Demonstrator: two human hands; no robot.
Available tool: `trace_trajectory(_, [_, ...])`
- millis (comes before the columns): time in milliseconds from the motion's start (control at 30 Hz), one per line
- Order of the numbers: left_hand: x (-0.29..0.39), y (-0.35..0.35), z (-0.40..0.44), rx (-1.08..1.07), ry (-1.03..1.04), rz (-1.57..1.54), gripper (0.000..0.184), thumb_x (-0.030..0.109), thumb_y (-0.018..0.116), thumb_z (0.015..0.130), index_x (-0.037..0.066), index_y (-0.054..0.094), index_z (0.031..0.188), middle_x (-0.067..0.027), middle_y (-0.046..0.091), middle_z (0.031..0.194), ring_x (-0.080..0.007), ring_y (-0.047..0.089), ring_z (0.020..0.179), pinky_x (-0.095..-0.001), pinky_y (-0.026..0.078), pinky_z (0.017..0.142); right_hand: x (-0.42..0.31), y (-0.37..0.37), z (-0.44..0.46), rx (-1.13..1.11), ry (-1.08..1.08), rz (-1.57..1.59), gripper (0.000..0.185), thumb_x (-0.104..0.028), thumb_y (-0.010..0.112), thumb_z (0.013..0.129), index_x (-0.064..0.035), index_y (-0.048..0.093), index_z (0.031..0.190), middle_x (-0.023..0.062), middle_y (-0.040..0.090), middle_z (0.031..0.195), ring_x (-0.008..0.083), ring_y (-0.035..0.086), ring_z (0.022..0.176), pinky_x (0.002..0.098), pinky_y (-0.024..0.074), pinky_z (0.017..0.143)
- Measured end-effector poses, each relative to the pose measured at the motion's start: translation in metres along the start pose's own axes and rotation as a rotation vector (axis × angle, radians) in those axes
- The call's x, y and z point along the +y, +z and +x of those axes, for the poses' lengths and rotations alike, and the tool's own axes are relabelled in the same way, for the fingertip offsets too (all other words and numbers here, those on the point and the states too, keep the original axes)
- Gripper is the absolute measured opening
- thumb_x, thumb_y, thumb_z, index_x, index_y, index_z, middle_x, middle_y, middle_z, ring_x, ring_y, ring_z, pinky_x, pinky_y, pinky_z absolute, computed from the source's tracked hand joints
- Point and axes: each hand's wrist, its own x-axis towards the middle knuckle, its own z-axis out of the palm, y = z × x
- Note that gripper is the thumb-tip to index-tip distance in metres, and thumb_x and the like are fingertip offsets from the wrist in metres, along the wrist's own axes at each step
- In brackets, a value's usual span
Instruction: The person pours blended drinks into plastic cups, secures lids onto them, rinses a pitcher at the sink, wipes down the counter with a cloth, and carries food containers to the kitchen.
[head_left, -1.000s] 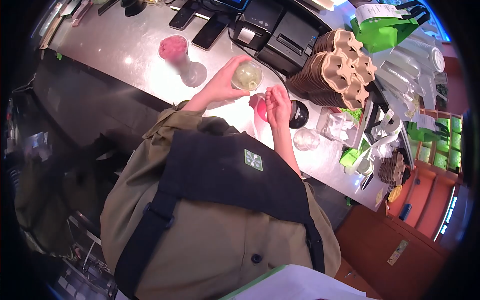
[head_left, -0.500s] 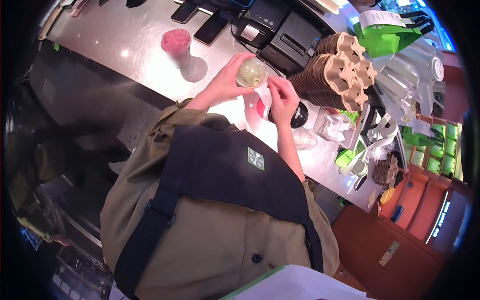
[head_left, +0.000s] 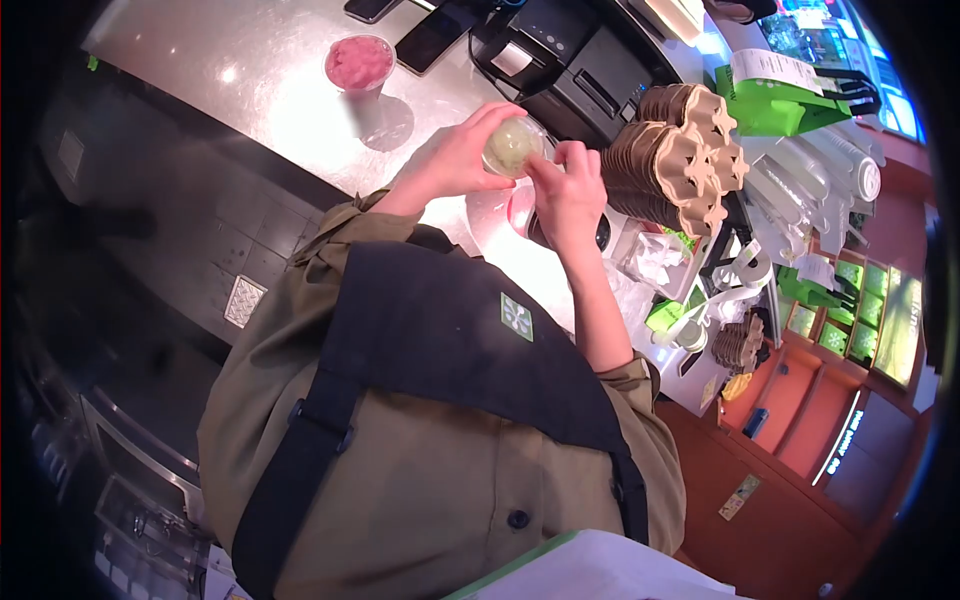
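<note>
Left hand [head_left: 455,160]: curved round the near-left side of a clear cup [head_left: 508,148] with pale green contents, grasping it. Cup is between the two hands, above the counter. Right hand [head_left: 570,190]: thumb and fingers bunched at the cup's right edge; whether they pinch the rim or only press it, cannot tell, as the knuckles block the view.

Change: one second back the right hand was apart from the cup, palm showing; now its fingertips meet the edge. Judged meaning: work has become two-handed, left steadying, right busy at the rim.

Just right of the right wrist, partly covered: a black round object [head_left: 603,233].

Left of the left hand: a cup with pink contents [head_left: 360,65], standing on the metal counter [head_left: 200,50], untouched.

Labels, outward from the hands. Toward the body: apron badge [head_left: 517,316], white emblem on green, no letters made out. Beyond the right hand: receipt printer [head_left: 595,95] and stacked cardboard cup carriers [head_left: 690,150], no brand legible. Farther right: green bag [head_left: 760,115] with a printed slip [head_left: 775,68], text too small. Farthest: lit sign [head_left: 840,440], lettering sideways, unread.
</note>
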Motion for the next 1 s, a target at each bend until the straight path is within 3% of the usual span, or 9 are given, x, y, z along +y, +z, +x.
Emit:
trace_trajectory(333, [-0.009, 0.007, 0.003, 0.030, 0.011, 0.012, 0.079, 0.019, 0.080, 0.059, 0.012, 0.042, 0.128, -0.0100, 0.045, 0.127, -0.0307, 0.051, 0.114, -0.0397, 0.047, 0.090, 0.000, 0.005, 0.014, -0.204, -0.143, -0.016, 0.010, -0.002, 0.066, 0.064, -0.0071, 0.063, 0.072, 0.0038, 0.049, 0.069, 0.0223, 0.050, 0.066, 0.0340, 0.0436, 0.056])
trace_trajectory(567, [-0.011, 0.010, -0.004, 0.086, 0.069, 0.123, 0.086, 0.020, 0.080, 0.059, 0.016, 0.037, 0.133, -0.0104, 0.041, 0.130, -0.0367, 0.047, 0.112, -0.0441, 0.046, 0.090, 0.022, 0.006, 0.000, -0.183, 0.066, 0.366, 0.021, 0.006, 0.064, 0.067, -0.0050, 0.066, 0.084, 0.0054, 0.056, 0.080, 0.0188, 0.054, 0.067, 0.0281, 0.0447, 0.058])
trace_trajectory(667, [0.007, -0.002, -0.006, -0.050, 0.025, 0.232, 0.091, 0.020, 0.081, 0.056, 0.020, 0.036, 0.134, -0.0112, 0.039, 0.130, -0.0400, 0.047, 0.109, -0.0461, 0.047, 0.089, 0.023, 0.002, -0.010, -0.056, 0.256, 0.520, 0.028, 0.002, 0.064, 0.067, -0.0045, 0.064, 0.094, 0.0070, 0.060, 0.088, 0.0229, 0.057, 0.082, 0.0300, 0.0454, 0.064])
trace_trajectory(733, [0.011, -0.010, -0.005, -0.119, 0.049, 0.271, 0.091, 0.030, 0.081, 0.055, 0.021, 0.037, 0.134, -0.0104, 0.040, 0.129, -0.0380, 0.047, 0.111, -0.0455, 0.047, 0.087, 0.032, 0.019, -0.033, -0.084, 0.449, 0.671, 0.071, 0.007, 0.064, 0.065, -0.0049, 0.039, 0.129, 0.0093, 0.051, 0.112, 0.0190, 0.053, 0.102, 0.0288, 0.0477, 0.082])
trace_trajectory(800, [0.009, -0.002, -0.004, -0.151, 0.087, 0.339, 0.088, 0.039, 0.078, 0.059, 0.019, 0.036, 0.135, -0.0083, 0.041, 0.129, -0.0320, 0.049, 0.114, -0.0426, 0.048, 0.086, 0.026, 0.049, -0.053, -0.200, 0.531, 0.772, 0.083, 0.008, 0.067, 0.063, -0.0051, 0.027, 0.135, 0.0123, 0.045, 0.123, 0.0237, 0.048, 0.115, 0.0330, 0.0453, 0.092])
trace_trajectory(833, [0.014, 0.003, -0.007, -0.152, 0.042, 0.299, 0.086, 0.041, 0.077, 0.061, 0.019, 0.037, 0.134, -0.0080, 0.042, 0.129, -0.0319, 0.051, 0.111, -0.0422, 0.049, 0.084, 0.026, 0.063, -0.057, -0.272, 0.433, 0.854, 0.091, 0.009, 0.069, 0.061, -0.0046, 0.022, 0.137, 0.0122, 0.040, 0.130, 0.0252, 0.042, 0.123, 0.0358, 0.0416, 0.098])
trace_trajectory(867, [0.020, 0.006, -0.011, -0.137, -0.009, 0.267, 0.084, 0.043, 0.076, 0.062, 0.018, 0.038, 0.133, -0.0077, 0.043, 0.129, -0.0317, 0.053, 0.109, -0.0419, 0.050, 0.082, 0.021, 0.081, -0.062, -0.183, 0.457, 1.011, 0.082, 0.000, 0.074, 0.064, -0.0021, 0.032, 0.134, 0.0125, 0.046, 0.128, 0.0244, 0.046, 0.119, 0.0363, 0.0401, 0.099])
trace_trajectory(933, [0.025, 0.015, -0.028, -0.024, -0.085, 0.296, 0.078, 0.046, 0.073, 0.066, 0.017, 0.040, 0.131, -0.0077, 0.045, 0.128, -0.0323, 0.060, 0.097, -0.0411, 0.052, 0.076, 0.034, 0.126, -0.073, -0.144, 0.353, 0.860, 0.069, -0.012, 0.077, 0.067, 0.0003, 0.044, 0.127, 0.0144, 0.053, 0.123, 0.0238, 0.052, 0.113, 0.0359, 0.0405, 0.098])
trace_trajectory(1000, [0.002, 0.040, -0.056, 0.284, 0.028, 0.167, 0.081, 0.039, 0.078, 0.064, 0.012, 0.038, 0.129, -0.0141, 0.043, 0.121, -0.0339, 0.052, 0.107, -0.0408, 0.047, 0.086, 0.025, 0.150, -0.090, -0.110, 0.298, 0.890, 0.060, -0.023, 0.076, 0.071, 0.0019, 0.052, 0.120, 0.0163, 0.058, 0.118, 0.0239, 0.056, 0.107, 0.0371, 0.0415, 0.095])
